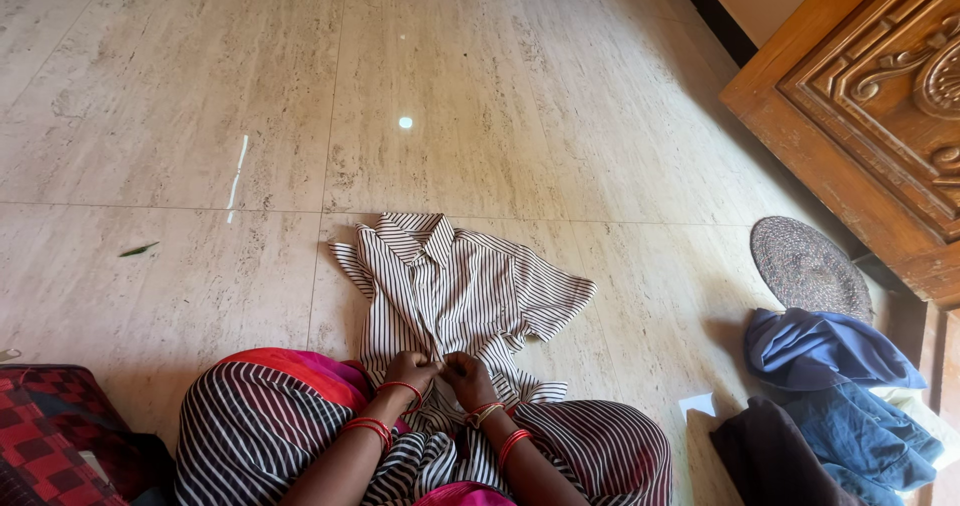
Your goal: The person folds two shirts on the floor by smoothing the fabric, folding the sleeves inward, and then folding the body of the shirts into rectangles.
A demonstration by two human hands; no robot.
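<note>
A white shirt with thin dark stripes (450,286) lies spread on the tiled floor in front of me, collar away from me, its lower part over my lap. My left hand (408,371) and my right hand (466,376) are close together at the shirt's front placket near its lower part, fingers pinched on the fabric. Red bangles ring both wrists. What the fingertips hold exactly is too small to tell beyond the shirt front.
A round woven mat (808,266) lies at the right by a carved wooden door (860,96). A pile of blue and dark clothes (835,406) sits at the lower right. A red checked cloth (45,446) is at the lower left. A small leaf (138,250) lies on the floor.
</note>
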